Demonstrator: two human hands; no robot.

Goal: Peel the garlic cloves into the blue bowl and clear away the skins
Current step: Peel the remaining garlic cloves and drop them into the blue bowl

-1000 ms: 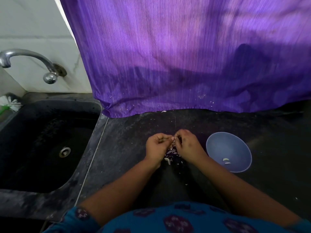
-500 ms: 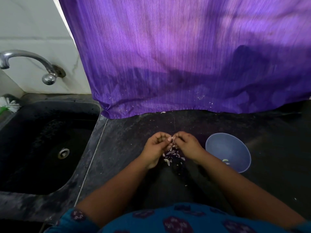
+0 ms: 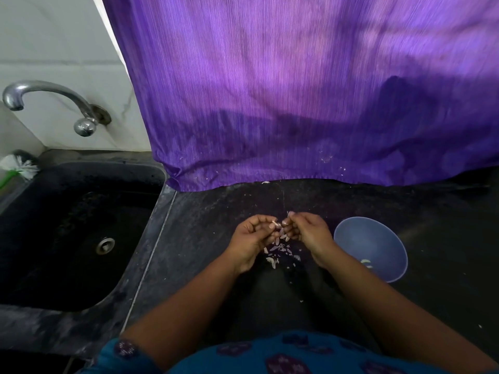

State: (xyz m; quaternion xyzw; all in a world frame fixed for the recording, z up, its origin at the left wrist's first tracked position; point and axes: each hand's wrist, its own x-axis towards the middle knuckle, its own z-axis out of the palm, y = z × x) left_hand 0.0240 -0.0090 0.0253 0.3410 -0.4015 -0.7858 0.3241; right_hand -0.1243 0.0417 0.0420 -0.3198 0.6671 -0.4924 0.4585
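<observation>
Garlic clove [image 3: 279, 225], small and pale with skin curling off, is pinched between the left hand [image 3: 252, 240] and right hand [image 3: 309, 233] above a dark counter [image 3: 205, 238]. A purple curtain [image 3: 297, 103] hangs behind; a black sink [image 3: 67, 238] and tap [image 3: 54, 101] lie left. Loose skins [image 3: 280, 253] litter the counter below the hands. The blue bowl [image 3: 378, 238], just right, holds pale peeled cloves [image 3: 366, 262].

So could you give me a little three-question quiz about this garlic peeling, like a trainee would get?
1. True or false: the blue bowl is empty.
2. Where does the pile of skins lie? A in the sink; B on the counter below the hands; C in the bowl.
3. What do the left hand and right hand pinch between them?

Key: 1 false, peeled pieces lie inside. 2 B. 3 A garlic clove.
</observation>
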